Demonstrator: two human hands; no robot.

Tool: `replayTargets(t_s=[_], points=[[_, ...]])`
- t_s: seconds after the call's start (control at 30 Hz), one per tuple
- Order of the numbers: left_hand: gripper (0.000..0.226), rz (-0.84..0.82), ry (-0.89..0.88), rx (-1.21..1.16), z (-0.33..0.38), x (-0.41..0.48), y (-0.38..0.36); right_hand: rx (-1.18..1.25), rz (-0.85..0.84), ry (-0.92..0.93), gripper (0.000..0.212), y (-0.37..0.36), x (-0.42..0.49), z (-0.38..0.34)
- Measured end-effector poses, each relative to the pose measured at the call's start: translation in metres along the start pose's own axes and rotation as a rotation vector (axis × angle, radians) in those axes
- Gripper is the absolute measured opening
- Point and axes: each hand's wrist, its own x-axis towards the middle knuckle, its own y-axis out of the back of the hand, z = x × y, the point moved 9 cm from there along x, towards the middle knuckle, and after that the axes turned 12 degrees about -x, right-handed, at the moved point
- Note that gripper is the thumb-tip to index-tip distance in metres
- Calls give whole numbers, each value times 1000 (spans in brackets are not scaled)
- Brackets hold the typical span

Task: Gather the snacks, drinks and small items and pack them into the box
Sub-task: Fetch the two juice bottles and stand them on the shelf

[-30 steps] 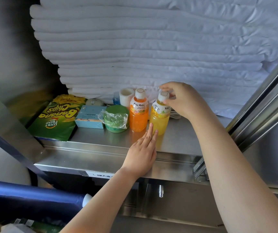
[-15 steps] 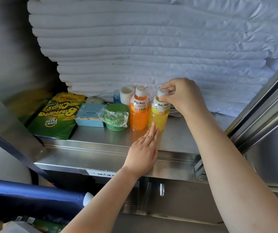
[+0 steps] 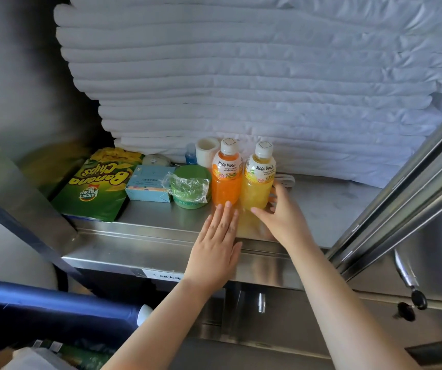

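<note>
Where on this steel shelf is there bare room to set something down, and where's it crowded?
Free: the shelf right of the yellow bottle and right hand, to the slanted rail. A front strip before the blue box and green cup, left of the left hand. Crowded: chips bag through orange bottle.

Person is working bare-armed: both forearms are showing uncovered up to the frame edge, left hand (image 3: 214, 244) and right hand (image 3: 284, 220) going bare too.

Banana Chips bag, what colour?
Banana Chips bag: green, yellow lettering. Head view, the only one.
</note>
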Motion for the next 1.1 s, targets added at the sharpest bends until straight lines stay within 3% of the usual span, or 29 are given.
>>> replayTargets(t_s=[0.17, 0.4, 0.6, 0.8, 1.1], points=[[71, -40, 115, -21, -15, 9, -7, -48, 160, -61, 55, -2, 5, 8], [74, -63, 131, -20, -19, 13, -12, -83, 262, -41, 51, -5, 3, 13], [68, -25, 112, -40, -15, 7, -7, -316, 297, 5, 62, -5, -9, 3], [54, 91, 29, -58, -14, -8, -3, -635, 320, 99, 50, -15, -51, -5], [54, 184, -16, -108, -14, -10, -3, -670, 279, 99, 51, -19, -65, 0]])
